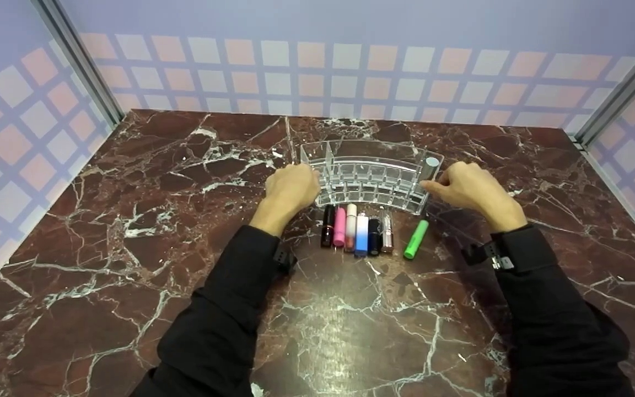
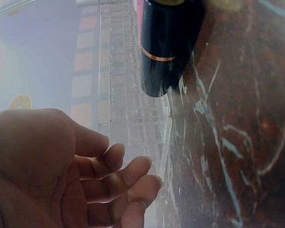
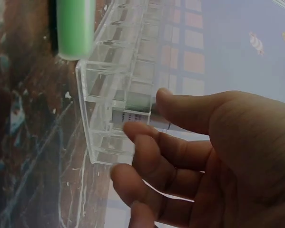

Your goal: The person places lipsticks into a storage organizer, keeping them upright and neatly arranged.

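A clear acrylic cosmetics organizer (image 1: 372, 173) with stepped compartments stands on the marbled table. My left hand (image 1: 294, 187) is at its left end, fingers loosely curled; in the left wrist view nothing shows between thumb and fingers. My right hand (image 1: 474, 190) is at the right end, thumb and fingers apart. Beside that thumb, a silver-topped tube (image 1: 431, 165) stands in a right-hand compartment; whether they touch, I cannot tell. Before the organizer lie a black lipstick tube (image 1: 327, 226), a pink tube (image 1: 339, 227), a blue-and-white tube (image 1: 361, 236) and, farther right, a green tube (image 1: 416, 240).
Between the blue-and-white and green tubes lie a short black tube (image 1: 373, 237) and a clear-and-silver tube (image 1: 387, 231). A white-capped tube (image 1: 351, 226) lies beside the pink one. A checkered wall panel (image 1: 345, 55) rises behind the table (image 1: 130, 264).
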The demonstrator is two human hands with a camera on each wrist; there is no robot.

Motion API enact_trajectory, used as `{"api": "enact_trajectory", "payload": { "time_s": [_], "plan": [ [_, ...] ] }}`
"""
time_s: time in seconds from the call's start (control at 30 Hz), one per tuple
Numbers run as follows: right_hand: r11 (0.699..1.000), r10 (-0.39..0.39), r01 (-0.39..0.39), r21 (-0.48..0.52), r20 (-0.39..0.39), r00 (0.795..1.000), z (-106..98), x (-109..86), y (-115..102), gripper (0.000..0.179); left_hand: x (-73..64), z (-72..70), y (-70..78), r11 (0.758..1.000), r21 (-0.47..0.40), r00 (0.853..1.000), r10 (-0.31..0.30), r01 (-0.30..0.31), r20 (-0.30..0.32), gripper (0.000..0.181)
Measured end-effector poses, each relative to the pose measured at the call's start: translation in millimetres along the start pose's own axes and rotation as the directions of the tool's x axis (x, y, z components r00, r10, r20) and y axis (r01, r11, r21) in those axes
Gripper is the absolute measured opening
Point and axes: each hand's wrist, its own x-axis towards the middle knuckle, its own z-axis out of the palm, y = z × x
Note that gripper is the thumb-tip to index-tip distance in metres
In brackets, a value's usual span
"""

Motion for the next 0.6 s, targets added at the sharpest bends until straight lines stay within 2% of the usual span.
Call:
{"api": "enact_trajectory", "payload": {
  "time_s": [0.23, 0.6],
  "plan": [
    [1.0, -0.008, 0.008, -0.007, 0.062, 0.998, 6.9, 4.3, -1.6, 0.055, -0.7, -0.4, -0.5, 1.0, -0.01, 1.0, 0.006, -0.006, 0.006, 0.048],
    [1.0, 0.008, -0.007, -0.017, 0.076, 0.997, 12.1, 7.1, -2.4, 0.045, -1.0, 0.0, -0.1, 1.0, 0.003, 1.0, 0.005, -0.005, 0.016, 0.049]
  ]
}}
